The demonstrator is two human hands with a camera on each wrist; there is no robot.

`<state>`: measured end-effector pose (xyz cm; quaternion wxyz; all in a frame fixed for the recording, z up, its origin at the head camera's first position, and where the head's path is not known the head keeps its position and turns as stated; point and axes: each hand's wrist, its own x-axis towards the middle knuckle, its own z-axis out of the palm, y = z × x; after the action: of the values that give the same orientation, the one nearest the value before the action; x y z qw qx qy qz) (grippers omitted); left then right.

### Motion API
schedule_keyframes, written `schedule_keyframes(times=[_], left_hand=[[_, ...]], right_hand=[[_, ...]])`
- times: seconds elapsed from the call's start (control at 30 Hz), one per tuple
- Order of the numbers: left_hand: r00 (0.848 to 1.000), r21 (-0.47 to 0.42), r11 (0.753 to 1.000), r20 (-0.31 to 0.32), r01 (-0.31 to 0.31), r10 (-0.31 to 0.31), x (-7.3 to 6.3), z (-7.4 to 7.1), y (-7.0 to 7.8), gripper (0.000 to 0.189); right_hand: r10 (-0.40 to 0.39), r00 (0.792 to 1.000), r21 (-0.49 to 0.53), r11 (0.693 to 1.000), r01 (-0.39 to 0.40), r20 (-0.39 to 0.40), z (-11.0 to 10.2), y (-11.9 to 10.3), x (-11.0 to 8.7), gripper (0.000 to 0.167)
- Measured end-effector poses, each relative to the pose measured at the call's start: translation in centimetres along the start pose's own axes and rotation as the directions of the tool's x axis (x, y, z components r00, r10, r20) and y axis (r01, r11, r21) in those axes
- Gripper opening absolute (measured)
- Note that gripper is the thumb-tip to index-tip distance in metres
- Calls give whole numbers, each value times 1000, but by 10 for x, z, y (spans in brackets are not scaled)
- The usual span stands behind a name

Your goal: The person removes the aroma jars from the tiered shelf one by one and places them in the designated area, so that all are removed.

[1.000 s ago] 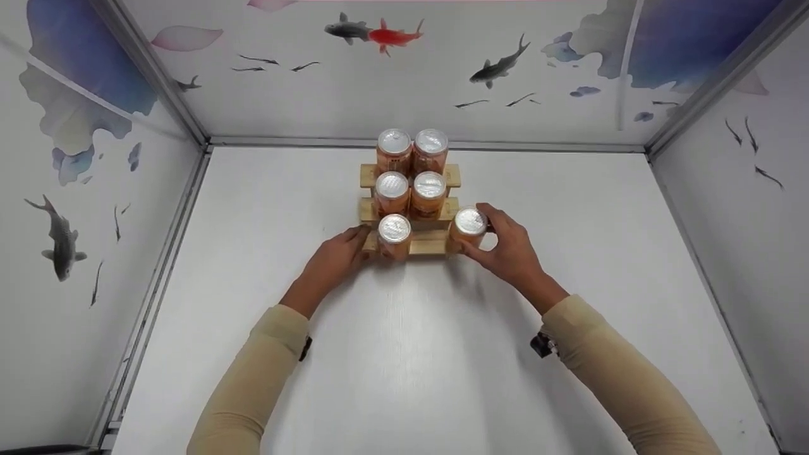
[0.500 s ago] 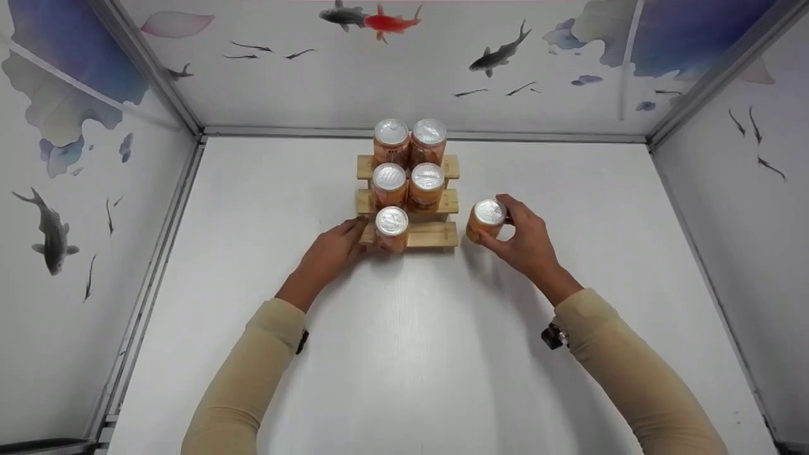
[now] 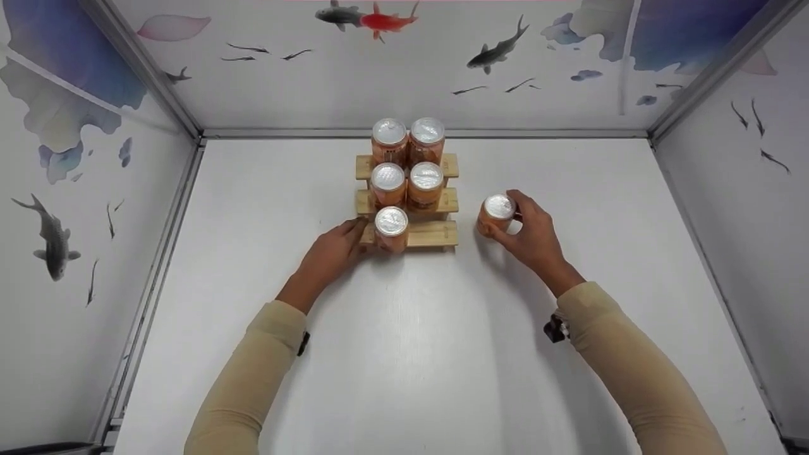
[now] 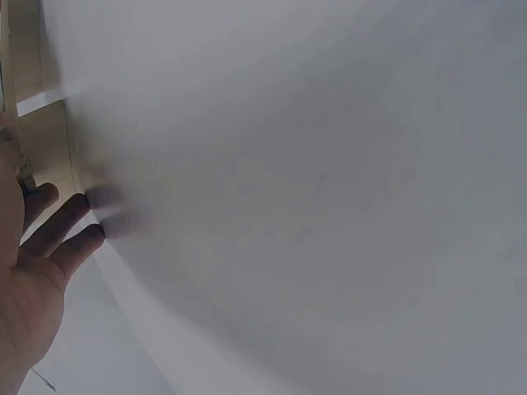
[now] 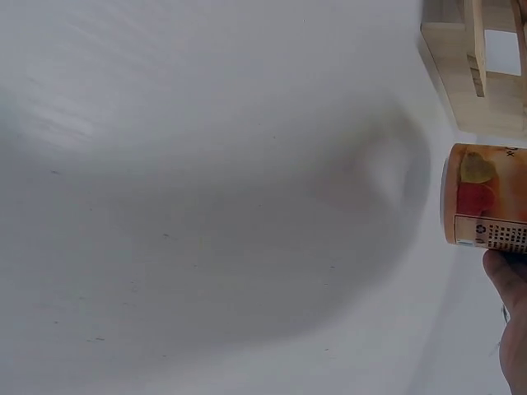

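A three-tier wooden rack (image 3: pixel 436 234) stands near the back of the white table. My left hand (image 3: pixel 328 253) grips the left end of its lowest tier; the left wrist view shows the fingers (image 4: pixel 66 226) beside the rack's side panel (image 4: pixel 48 140). To the right of the rack, my right hand (image 3: pixel 537 237) holds an orange can (image 3: pixel 494 222) upright between thumb and fingers. Its printed label and base (image 5: pixel 486 197) show in the right wrist view, close to the rack's side (image 5: pixel 469 90). One similar can (image 3: pixel 391 234) stands on the left of the lowest tier.
Two cans (image 3: pixel 425 189) share the middle tier, and two more (image 3: pixel 427 142) fill the top tier. White panels with painted fish surround the table (image 3: pixel 398 354) at the back (image 3: pixel 253 95) and both sides.
My right hand has carried its can away from the right end of the lowest tier, out to the right and slightly back. My left hand has stayed at the rack.
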<state>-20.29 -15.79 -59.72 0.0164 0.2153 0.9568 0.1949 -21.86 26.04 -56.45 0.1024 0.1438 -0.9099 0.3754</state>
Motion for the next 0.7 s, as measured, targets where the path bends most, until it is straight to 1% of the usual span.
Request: schedule_keyframes(times=[0.2,0.43,0.57,0.7], left_hand=[[1000,-8,1000,-13,-5,5,0,1,-1,58],[1000,10,1000,-12,-13,13,-1,1,-1,58],[1000,20,1000,-13,-13,13,-1,1,0,59],[1000,20,1000,-19,-12,12,-1,1,0,59]], right_hand=[[45,999,8,999,-45,20,2,4,0,69],[88,995,11,996,-88,40,8,7,-1,73],[85,995,30,996,-87,53,10,7,-4,74],[61,997,50,997,-63,51,12,6,-6,71]])
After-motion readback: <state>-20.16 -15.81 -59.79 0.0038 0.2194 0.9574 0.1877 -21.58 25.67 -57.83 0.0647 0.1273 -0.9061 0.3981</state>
